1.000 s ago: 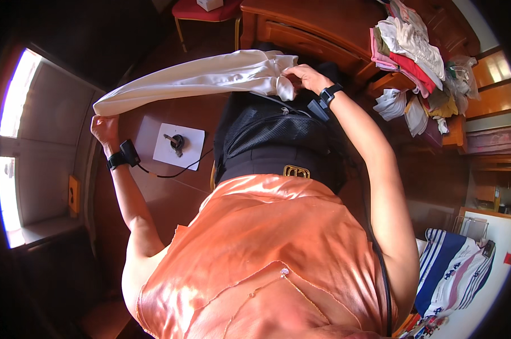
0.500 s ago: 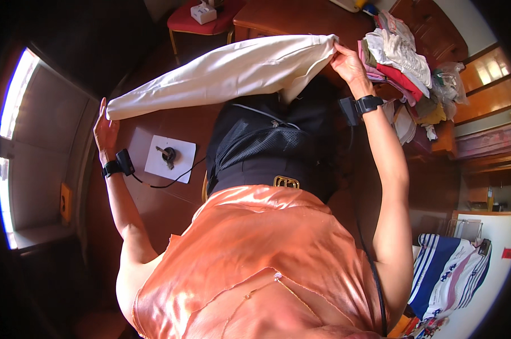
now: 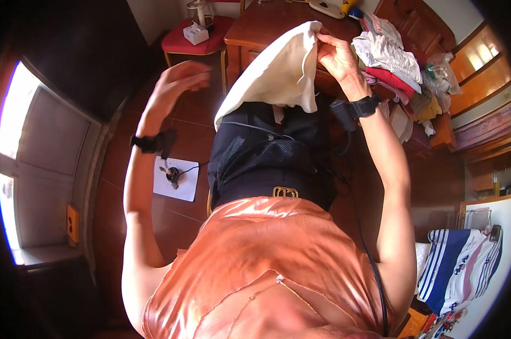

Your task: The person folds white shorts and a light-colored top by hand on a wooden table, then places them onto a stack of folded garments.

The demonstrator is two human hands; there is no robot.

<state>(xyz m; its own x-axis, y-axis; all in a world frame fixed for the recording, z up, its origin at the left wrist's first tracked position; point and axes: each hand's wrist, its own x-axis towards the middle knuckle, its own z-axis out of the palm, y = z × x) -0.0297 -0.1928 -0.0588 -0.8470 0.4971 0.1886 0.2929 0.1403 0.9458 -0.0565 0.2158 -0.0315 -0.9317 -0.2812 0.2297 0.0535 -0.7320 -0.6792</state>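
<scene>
A cream-white cloth [image 3: 278, 73] hangs from my right hand [image 3: 339, 61], its top corner pinched between thumb and fingers. The rest drops in a loose fold to the left, and its lower end drapes over my black-clad lap. What kind of cloth article it is, I cannot tell. My left hand [image 3: 182, 82] is raised off to the left, apart from the cloth. It is blurred, with its fingers loosely bent and nothing visible in them. Each wrist wears a black strap with a small device.
A wooden table [image 3: 255, 28] stands ahead, with a pile of folded clothes [image 3: 388, 56] and a clear plastic bag [image 3: 442, 79] at right. Beyond, a red-seated chair [image 3: 216, 34] bears a tissue box [image 3: 195, 34]. A white sheet [image 3: 179, 192] with a dark object lies at left.
My left hand has let go of the cloth's left end and moved right and up. The stretched cloth has slumped toward my right hand, which still grips its corner.
</scene>
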